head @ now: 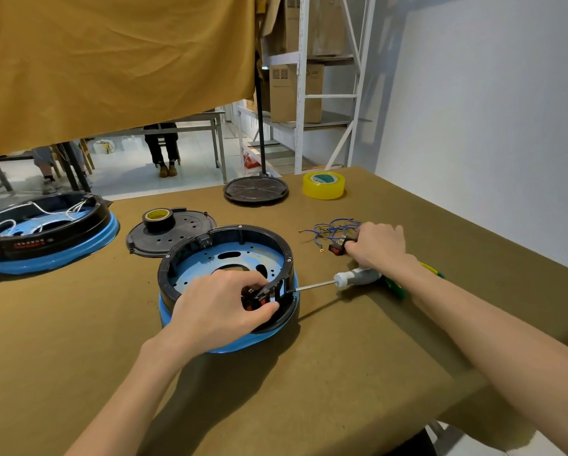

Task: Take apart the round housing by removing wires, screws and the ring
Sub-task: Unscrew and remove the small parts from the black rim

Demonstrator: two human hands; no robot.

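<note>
The round housing [230, 258], a black ring on a blue base, sits in the middle of the table. My left hand [221, 306] grips a small black and red switch part at the ring's near right wall. My right hand [376, 246] rests further right on a red rocker switch [336, 249] beside a pile of loose blue wires [330, 230]. A screwdriver [351, 279] with a grey and green handle lies under my right wrist, its tip touching the ring.
A second housing [49, 235] with white wires stands at the far left. A black cover [164, 240] carries a black tape roll [159, 219]. A round black stand base [255, 190] and yellow tape roll [323, 185] sit at the back. The wall is at right.
</note>
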